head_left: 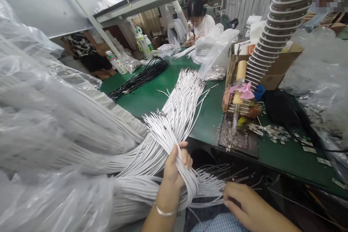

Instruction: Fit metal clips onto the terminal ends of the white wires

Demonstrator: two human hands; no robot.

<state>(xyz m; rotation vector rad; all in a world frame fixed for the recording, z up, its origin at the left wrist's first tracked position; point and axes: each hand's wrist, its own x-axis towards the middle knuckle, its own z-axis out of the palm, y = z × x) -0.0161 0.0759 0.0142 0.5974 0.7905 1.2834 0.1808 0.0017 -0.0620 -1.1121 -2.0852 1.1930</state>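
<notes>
My left hand (178, 163) is closed round a bundle of white cables (163, 130), whose stripped or tipped ends fan out above the fist toward the bench. Below the fist the bundle bends down and to the right. My right hand (239, 201) is curled at the loose ends of more white cables (209, 185) over my lap; its fingertips touch the ends, but what they pinch is too small to make out. Behind the left fist a thick heap of white cables (185, 94) lies across the edge of the green bench (152, 98).
A soldering iron (239, 83) with a pink tie stands at a brick on a dark tray (251, 141). Small metal pieces (277, 134) lie scattered right of it. A ribbed hose (274, 32) hangs above. Black cables (144, 74) lie left. Plastic-wrapped cables (54, 116) crowd the left. A co-worker (199, 18) sits opposite.
</notes>
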